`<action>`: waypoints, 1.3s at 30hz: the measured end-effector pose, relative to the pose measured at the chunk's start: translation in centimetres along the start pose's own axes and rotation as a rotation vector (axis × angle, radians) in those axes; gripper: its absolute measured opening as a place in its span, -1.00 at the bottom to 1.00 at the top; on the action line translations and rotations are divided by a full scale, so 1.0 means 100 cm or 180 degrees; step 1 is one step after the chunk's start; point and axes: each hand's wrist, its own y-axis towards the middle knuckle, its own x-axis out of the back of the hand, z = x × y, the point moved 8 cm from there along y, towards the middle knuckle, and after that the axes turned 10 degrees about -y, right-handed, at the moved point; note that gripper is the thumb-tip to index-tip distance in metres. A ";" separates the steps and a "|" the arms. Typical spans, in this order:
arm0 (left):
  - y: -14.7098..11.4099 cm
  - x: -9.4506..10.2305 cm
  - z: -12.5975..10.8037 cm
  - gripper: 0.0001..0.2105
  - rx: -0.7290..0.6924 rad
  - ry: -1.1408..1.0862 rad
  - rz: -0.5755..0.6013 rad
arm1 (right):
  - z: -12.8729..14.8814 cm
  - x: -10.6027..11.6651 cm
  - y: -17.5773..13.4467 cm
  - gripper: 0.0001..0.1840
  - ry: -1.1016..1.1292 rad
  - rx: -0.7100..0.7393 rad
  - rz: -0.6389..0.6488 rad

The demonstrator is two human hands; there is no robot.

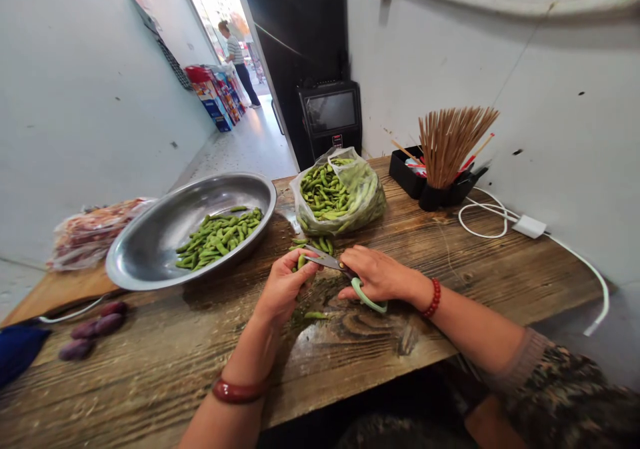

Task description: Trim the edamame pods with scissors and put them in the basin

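Between the thumb and fingers of my left hand (283,284) is a green edamame pod (301,261). My right hand (373,272) grips scissors (327,260) with pale green handles, their parted blades reaching to the pod. Just beyond the blades, several loose pods (323,244) lie on the wooden table (210,362). One more pod (315,316) rests nearer to me, below my hands. To the left stands a wide steel basin (145,249) with a heap of pods on its bottom. Behind my hands sits a clear plastic bag (373,199) full of pods.
Purple potato-like tubers (95,326) and a bagged reddish food (95,232) are at the left. A black holder (407,179) with wooden sticks (453,146) stands back right, beside a white cable (533,226). A black speaker-like box (333,116) is behind the table. A person (237,59) stands by the doorway.
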 end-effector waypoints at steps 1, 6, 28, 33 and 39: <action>0.000 -0.001 0.000 -0.74 0.0017 0.0013 0.0024 | 0.000 -0.001 0.000 -0.57 -0.0007 -0.0017 0.0002; -0.001 -0.005 -0.003 -0.76 0.0038 0.0016 0.0133 | 0.001 -0.002 -0.001 -0.66 -0.0014 -0.0014 -0.0031; 0.001 -0.003 0.008 -0.72 0.0391 -0.0254 0.0271 | -0.010 -0.010 0.001 -0.75 0.0336 -0.0111 -0.0048; 0.001 0.009 -0.010 -0.69 0.0228 -0.0763 -0.0049 | -0.024 0.000 0.002 -0.74 0.0570 -0.0289 -0.0317; 0.003 0.032 -0.084 -0.79 -0.0428 -0.0229 -0.0477 | -0.015 0.010 0.001 -0.76 0.0550 -0.0238 -0.0428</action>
